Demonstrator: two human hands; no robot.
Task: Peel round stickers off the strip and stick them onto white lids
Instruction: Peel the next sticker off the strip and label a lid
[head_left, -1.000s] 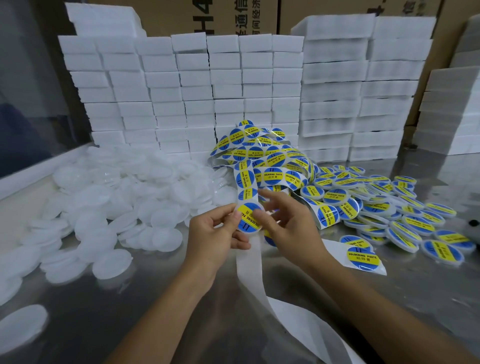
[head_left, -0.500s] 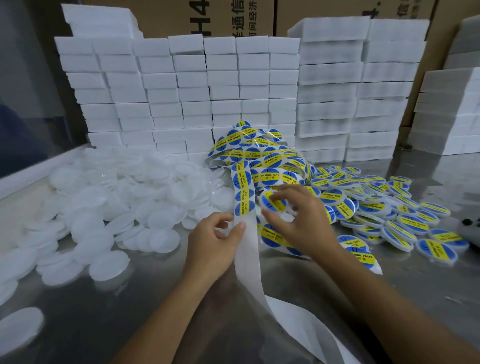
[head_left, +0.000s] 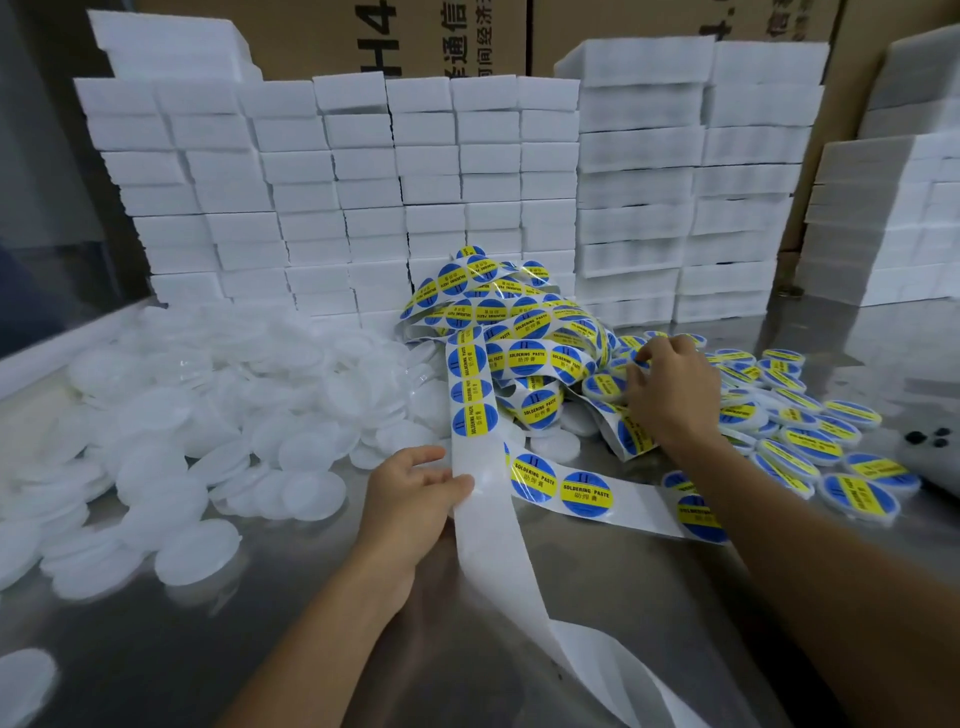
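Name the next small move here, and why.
Probably press the sticker down onto a lid: the right hand is over the labelled lids, its fingertips on one, while the left hand holds the strip.

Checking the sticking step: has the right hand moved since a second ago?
Yes. The right hand left the strip and went right, onto the stickered lids.

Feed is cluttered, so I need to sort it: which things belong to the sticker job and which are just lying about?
Job:
white backing strip of round blue-yellow stickers
pile of plain white round lids
labelled lids
left hand
right hand

Lying about:
stacked white foam blocks
brown cardboard boxes
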